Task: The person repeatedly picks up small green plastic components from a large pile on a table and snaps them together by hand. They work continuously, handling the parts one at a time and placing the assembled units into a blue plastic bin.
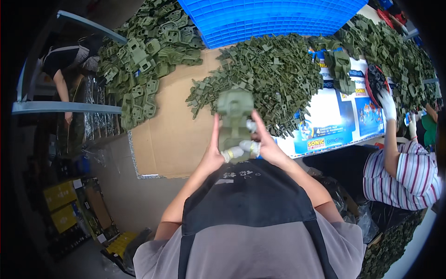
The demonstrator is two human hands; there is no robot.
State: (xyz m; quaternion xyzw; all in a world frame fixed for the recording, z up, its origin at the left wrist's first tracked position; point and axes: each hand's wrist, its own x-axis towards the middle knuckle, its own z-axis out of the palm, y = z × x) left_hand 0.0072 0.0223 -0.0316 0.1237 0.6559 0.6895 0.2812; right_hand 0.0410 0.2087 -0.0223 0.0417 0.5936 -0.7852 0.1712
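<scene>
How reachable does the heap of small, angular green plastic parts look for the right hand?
Probably yes: the heap lies just beyond the right hand with nothing visibly blocking it, though that hand is holding a blocky green plastic piece.

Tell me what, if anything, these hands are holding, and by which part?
A green piece, blurred: the left hand grips its left side and the right hand its right side, white-covered thumbs at its near end.

Two wearer's hands (214, 156), one crate (274, 23) (blue)
</scene>
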